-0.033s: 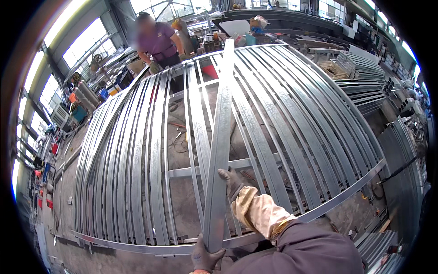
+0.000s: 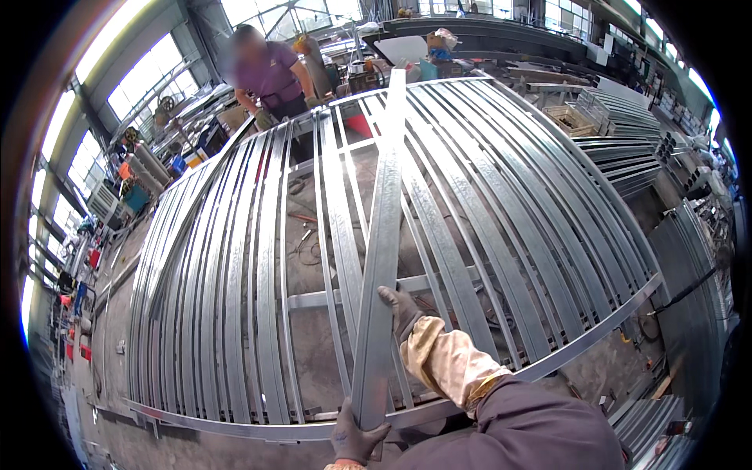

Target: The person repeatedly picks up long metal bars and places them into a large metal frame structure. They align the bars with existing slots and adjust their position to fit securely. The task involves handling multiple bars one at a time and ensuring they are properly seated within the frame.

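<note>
A long flat galvanised steel bar [image 2: 384, 211] lies slanted over a wide rack of parallel steel bars [image 2: 235, 274], reaching from the near edge to the far end. My left hand [image 2: 354, 439], in a dark glove, grips the bar's near end at the rack's front rail [image 2: 564, 352]. My right hand [image 2: 399, 309], dark-gloved with a tan leather sleeve behind it, clasps the bar's right edge a little further up. Both hands hold the same bar.
A person in a purple shirt [image 2: 270, 78] bends over the rack's far left end. Stacks of steel profiles [image 2: 627, 149] and a crate [image 2: 572, 117] stand at the right. Tools and cables [image 2: 301, 227] lie on the floor under the rack.
</note>
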Tool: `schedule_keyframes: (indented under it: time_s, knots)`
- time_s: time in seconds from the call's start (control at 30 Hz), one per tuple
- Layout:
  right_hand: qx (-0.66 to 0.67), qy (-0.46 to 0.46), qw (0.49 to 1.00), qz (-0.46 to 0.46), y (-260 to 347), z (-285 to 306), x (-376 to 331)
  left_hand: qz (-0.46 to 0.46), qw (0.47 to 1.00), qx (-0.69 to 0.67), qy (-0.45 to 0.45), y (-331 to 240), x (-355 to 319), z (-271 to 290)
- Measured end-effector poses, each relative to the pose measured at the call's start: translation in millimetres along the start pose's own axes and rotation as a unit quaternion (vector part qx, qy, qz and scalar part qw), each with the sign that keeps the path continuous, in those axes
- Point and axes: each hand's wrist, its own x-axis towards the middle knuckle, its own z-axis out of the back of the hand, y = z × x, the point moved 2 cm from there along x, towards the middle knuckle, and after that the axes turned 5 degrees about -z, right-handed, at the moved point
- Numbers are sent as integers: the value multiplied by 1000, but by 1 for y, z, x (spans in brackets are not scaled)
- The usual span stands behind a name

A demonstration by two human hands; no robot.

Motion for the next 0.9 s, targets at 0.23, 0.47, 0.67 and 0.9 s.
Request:
schedule_keyframes:
  time_s: [0.23, 0.47, 0.67, 0.9]
  knots:
    - [-111, -30, 985, 129, 162, 110, 124, -29, 999, -24, 26, -116, 126, -87]
    - [-306, -39, 937, 161, 361, 213, 212, 2, 995, -62, 74, -243, 238, -174]
    - [-352, -95, 929, -54, 302, 185, 41, 62, 976, -180, 101, -213, 249, -262]
    - [-329, -112, 937, 24, 253, 322, -99, -63, 950, -272, 143, -186, 194, -230]
